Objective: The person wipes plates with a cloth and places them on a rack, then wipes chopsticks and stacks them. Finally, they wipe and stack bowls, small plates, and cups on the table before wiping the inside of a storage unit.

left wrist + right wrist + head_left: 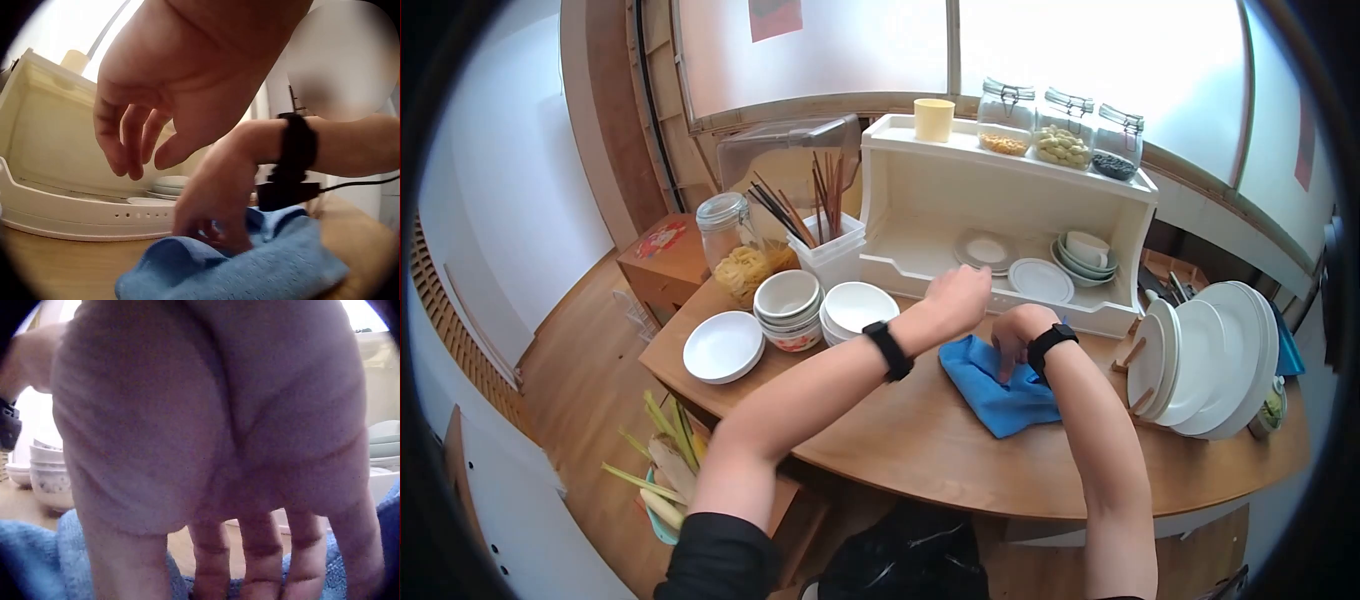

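A crumpled blue cloth (998,392) lies on the wooden table in front of the white shelf. My right hand (1022,335) reaches down into it, and in the right wrist view the fingers (261,550) extend down to the cloth, spread apart from the thumb. Its fingertips are partly hidden among the folds in the left wrist view. My left hand (958,300) hovers above and left of the cloth, before the shelf's front edge. Its fingers (132,140) hang loosely bent with nothing in them.
White bowls (858,308) and a chopstick holder (832,262) stand to the left. Plates fill a rack (1135,355) at the right. The white shelf (1000,190) holds small plates (1041,281) and stacked bowls (1088,262), with glass jars (1063,140) and a yellow cup (934,120) on top.
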`<move>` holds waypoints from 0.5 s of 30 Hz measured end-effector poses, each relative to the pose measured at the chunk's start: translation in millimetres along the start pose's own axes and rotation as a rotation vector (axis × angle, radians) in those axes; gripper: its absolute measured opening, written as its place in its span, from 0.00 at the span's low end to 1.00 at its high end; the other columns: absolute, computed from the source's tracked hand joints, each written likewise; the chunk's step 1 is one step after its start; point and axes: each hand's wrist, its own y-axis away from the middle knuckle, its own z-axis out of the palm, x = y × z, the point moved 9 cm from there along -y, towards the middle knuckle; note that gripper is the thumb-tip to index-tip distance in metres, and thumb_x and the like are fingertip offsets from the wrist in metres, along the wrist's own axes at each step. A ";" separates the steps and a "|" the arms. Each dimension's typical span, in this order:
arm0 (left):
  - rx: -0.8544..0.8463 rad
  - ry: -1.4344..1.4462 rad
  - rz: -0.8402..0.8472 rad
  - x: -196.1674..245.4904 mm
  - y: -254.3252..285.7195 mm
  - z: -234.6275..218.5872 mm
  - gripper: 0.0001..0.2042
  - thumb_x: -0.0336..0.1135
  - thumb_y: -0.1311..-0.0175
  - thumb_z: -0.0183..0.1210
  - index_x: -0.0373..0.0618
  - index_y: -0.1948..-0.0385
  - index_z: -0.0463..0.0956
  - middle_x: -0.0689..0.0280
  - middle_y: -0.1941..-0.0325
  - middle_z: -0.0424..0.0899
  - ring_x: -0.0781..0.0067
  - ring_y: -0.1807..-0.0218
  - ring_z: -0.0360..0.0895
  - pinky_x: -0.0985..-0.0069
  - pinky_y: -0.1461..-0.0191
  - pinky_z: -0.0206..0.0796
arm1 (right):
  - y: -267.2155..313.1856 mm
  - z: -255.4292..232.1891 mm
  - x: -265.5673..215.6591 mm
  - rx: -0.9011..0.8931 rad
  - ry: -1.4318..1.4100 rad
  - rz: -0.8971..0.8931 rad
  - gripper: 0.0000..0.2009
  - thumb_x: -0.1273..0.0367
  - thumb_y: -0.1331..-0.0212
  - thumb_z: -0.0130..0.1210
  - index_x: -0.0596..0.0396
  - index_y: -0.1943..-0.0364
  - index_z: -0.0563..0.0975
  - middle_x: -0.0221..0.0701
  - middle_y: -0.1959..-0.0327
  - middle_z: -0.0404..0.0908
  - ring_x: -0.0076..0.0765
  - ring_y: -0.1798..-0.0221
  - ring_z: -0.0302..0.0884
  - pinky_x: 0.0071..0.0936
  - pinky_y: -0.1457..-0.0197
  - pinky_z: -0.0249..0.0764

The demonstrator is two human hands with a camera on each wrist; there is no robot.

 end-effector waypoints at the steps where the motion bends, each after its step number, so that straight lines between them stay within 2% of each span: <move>1: -0.035 -0.018 -0.060 -6.0 -19.4 5.5 0.11 0.28 0.39 0.55 0.36 0.57 0.80 0.44 0.59 0.85 0.39 0.55 0.83 0.50 0.52 0.77 | 1.8 -0.9 9.8 0.020 0.011 0.014 0.37 0.51 0.64 0.81 0.51 0.46 0.82 0.35 0.54 0.87 0.42 0.52 0.85 0.38 0.49 0.80; 3: -0.111 -0.048 -0.181 -20.5 -50.0 22.4 0.11 0.28 0.40 0.57 0.37 0.58 0.83 0.43 0.54 0.86 0.43 0.49 0.84 0.54 0.48 0.78 | 6.0 3.4 28.7 0.052 0.033 0.042 0.37 0.51 0.65 0.81 0.49 0.46 0.82 0.34 0.54 0.87 0.42 0.52 0.85 0.38 0.48 0.79; 4: -0.129 -0.053 -0.217 -28.0 -59.3 31.1 0.11 0.28 0.40 0.58 0.38 0.57 0.84 0.44 0.53 0.86 0.44 0.48 0.84 0.55 0.47 0.78 | 13.8 5.8 38.9 0.092 0.042 0.072 0.35 0.48 0.64 0.80 0.46 0.49 0.82 0.32 0.54 0.87 0.42 0.52 0.84 0.39 0.49 0.78; 8: -0.168 -0.086 -0.385 -73.6 -92.4 73.7 0.13 0.30 0.39 0.59 0.42 0.53 0.85 0.51 0.48 0.86 0.49 0.43 0.83 0.58 0.45 0.78 | 7.8 15.4 54.9 0.135 -0.102 -0.061 0.32 0.43 0.63 0.77 0.45 0.55 0.83 0.32 0.57 0.87 0.42 0.53 0.84 0.40 0.51 0.76; 15: -0.245 -0.055 -0.584 -143.8 -126.3 125.2 0.15 0.33 0.38 0.60 0.50 0.50 0.86 0.55 0.43 0.85 0.51 0.41 0.82 0.57 0.42 0.76 | 0.3 19.4 53.2 0.115 -0.102 -0.051 0.35 0.43 0.63 0.77 0.46 0.50 0.83 0.33 0.52 0.87 0.44 0.48 0.84 0.42 0.47 0.77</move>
